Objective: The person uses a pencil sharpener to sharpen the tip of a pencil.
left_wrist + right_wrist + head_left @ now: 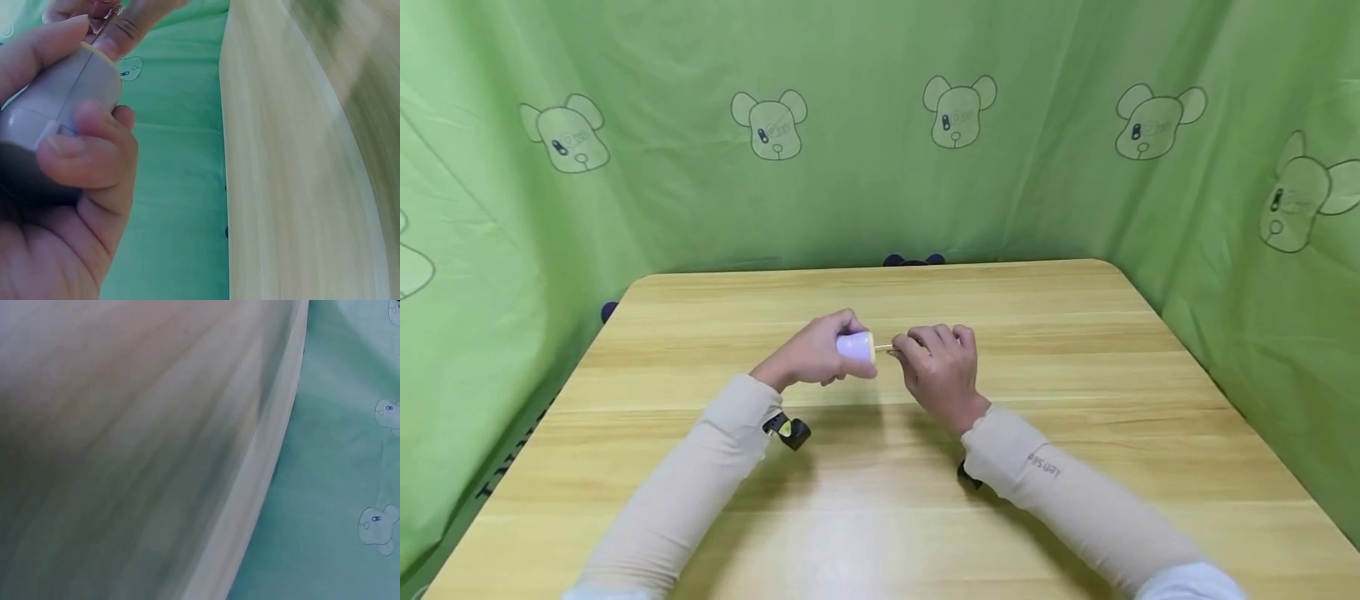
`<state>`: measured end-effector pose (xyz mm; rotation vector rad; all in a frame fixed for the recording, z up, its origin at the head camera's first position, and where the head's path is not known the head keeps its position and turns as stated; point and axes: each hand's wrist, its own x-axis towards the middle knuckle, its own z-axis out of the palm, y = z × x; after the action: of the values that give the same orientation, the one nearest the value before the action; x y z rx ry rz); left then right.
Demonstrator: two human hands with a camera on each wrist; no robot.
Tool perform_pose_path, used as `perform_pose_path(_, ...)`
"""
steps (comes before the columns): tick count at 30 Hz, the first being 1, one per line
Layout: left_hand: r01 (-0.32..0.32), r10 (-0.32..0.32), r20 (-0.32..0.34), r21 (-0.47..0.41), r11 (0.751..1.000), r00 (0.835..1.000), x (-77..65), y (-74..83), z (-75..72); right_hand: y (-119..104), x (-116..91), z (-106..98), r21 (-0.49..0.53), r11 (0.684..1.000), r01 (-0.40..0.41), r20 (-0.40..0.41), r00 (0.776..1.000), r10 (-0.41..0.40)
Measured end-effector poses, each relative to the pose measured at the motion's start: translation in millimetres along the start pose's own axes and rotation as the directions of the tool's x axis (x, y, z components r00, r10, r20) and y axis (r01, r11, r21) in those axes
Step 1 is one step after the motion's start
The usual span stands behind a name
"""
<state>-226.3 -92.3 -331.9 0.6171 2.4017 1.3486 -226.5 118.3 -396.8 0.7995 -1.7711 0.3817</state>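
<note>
My left hand grips a small, pale lavender, cup-shaped thing with a yellow rim, held sideways above the table. In the left wrist view the same pale body shows a seam and a dark lower part, with thumb and fingers wrapped round it. Between the fingertips of my right hand is a thin yellowish stick. The stick runs straight to the yellow-rimmed end, and its other end is hidden by the fingers. Only table and curtain show in the right wrist view.
The wooden table has rounded far corners. A green curtain printed with bear heads stands round its back and sides. A small black wrist camera hangs below the left sleeve, and another shows under the right one.
</note>
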Motion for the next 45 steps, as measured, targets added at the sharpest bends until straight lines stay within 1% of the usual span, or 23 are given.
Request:
perform_pose_path(2, -0.004, 0.004, 0.004, -0.022, 1.0, 1.0, 0.1, 2.0, -0.5, 2, -1, 3, 0.021, 1.0, 0.015, -0.032, 0.999, -0.014)
perform_pose_path(5, -0.007, 0.008, 0.016, -0.056, 0.998, 1.0, 0.2, 4.2, -0.5, 7, -1, 7, 0.066, 0.996, 0.063, -0.074, 0.996, -0.058)
perform_pose_path(9, 0.002, 0.002, 0.038, -0.089, 0.996, 0.999, 0.8, 4.2, 1.9, 14, 0, 11, 0.075, 0.987, 0.145, -0.142, 0.981, -0.134)
perform_pose_path(12, 0.007, -0.004, 0.038, -0.083, 0.997, 0.999, 1.1, 1.9, 4.6, 17, -1, 14, 0.071, 0.98, 0.185, -0.162, 0.972, -0.172)
perform_pose_path(14, 0.009, -0.007, 0.033, -0.065, 0.998, 0.999, 0.9, -0.4, 6.4, 16, -2, 14, 0.083, 0.979, 0.187, -0.149, 0.973, -0.174)
perform_pose_path(17, 0.001, -0.001, 0.011, -0.022, 1.0, 1.0, -0.1, -3.8, 8.1, 13, -1, 12, 0.121, 0.981, 0.151, -0.077, 0.987, -0.143)
perform_pose_path(19, -0.001, 0.001, -0.006, 0.01, 1.0, 1.0, -0.5, -5.4, 8.8, 11, 0, 9, 0.155, 0.983, 0.103, 0.002, 0.994, -0.105)
perform_pose_path(21, -0.006, 0.007, -0.027, 0.049, 0.999, 1.0, -0.3, -6.7, 9.2, 10, 2, 7, 0.181, 0.982, 0.056, 0.075, 0.995, -0.071)
perform_pose_path(24, -0.034, 0.041, -0.055, 0.116, 0.993, 0.998, 1.0, -7.4, 10.2, 10, 5, 3, 0.22, 0.975, -0.013, 0.179, 0.983, -0.027)
perform_pose_path(26, -0.06, 0.072, -0.069, 0.157, 0.986, 0.995, 2.0, -7.8, 11.2, 11, 7, 0, 0.242, 0.968, -0.061, 0.253, 0.968, -0.002)
perform_pose_path(27, -0.073, 0.088, -0.075, 0.175, 0.982, 0.993, 2.2, -7.8, 11.8, 11, 9, -2, 0.254, 0.963, -0.092, 0.299, 0.954, 0.013)
perform_pose_path(29, -0.084, 0.102, -0.084, 0.199, 0.976, 0.991, 2.8, -8.4, 13.0, 10, 12, -6, 0.264, 0.949, -0.173, 0.407, 0.912, 0.052)
perform_pose_path(31, -0.085, 0.105, -0.088, 0.214, 0.973, 0.991, 3.1, -9.4, 14.1, 10, 17, -8, 0.267, 0.928, -0.26, 0.509, 0.856, 0.093)
perform_pose_path(33, -0.08, 0.104, -0.095, 0.235, 0.969, 0.99, 3.2, -10.2, 15.4, 10, 22, -11, 0.259, 0.901, -0.347, 0.604, 0.786, 0.129)
perform_pose_path(34, -0.077, 0.104, -0.099, 0.248, 0.966, 0.99, 3.3, -10.4, 16.1, 10, 24, -12, 0.256, 0.885, -0.389, 0.648, 0.748, 0.142)
perform_pose_path(35, -0.077, 0.108, -0.104, 0.264, 0.961, 0.989, 3.4, -10.3, 16.9, 11, 27, -13, 0.25, 0.865, -0.435, 0.694, 0.704, 0.153)
perform_pose_path(37, -0.08, 0.118, -0.112, 0.298, 0.951, 0.987, 3.3, -9.3, 18.6, 13, 33, -14, 0.246, 0.809, -0.534, 0.78, 0.604, 0.162)
perform_pose_path(40, -0.097, 0.136, -0.091, 0.339, 0.936, 0.987, 3.3, -8.0, 21.9, 19, 43, -17, 0.21, 0.646, -0.734, 0.905, 0.395, 0.155)
perform_pose_path(41, -0.104, 0.141, -0.08, 0.348, 0.932, 0.987, 3.2, -7.6, 22.8, 20, 46, -18, 0.184, 0.597, -0.781, 0.931, 0.333, 0.15)
perform_pose_path(42, -0.108, 0.141, -0.072, 0.351, 0.93, 0.987, 3.0, -7.3, 23.5, 22, 48, -19, 0.157, 0.555, -0.817, 0.948, 0.282, 0.147)
perform_pose_path(43, -0.108, 0.14, -0.068, 0.35, 0.931, 0.988, 2.7, -7.0, 23.9, 23, 50, -19, 0.136, 0.536, -0.833, 0.957, 0.25, 0.145)
perform_pose_path(44, -0.108, 0.139, -0.066, 0.347, 0.932, 0.988, 2.4, -6.5, 23.9, 23, 50, -19, 0.121, 0.532, -0.838, 0.96, 0.234, 0.151)
perform_pose_path(45, -0.104, 0.136, -0.072, 0.346, 0.933, 0.988, 2.2, -6.3, 23.5, 23, 50, -19, 0.119, 0.556, -0.823, 0.955, 0.248, 0.162)
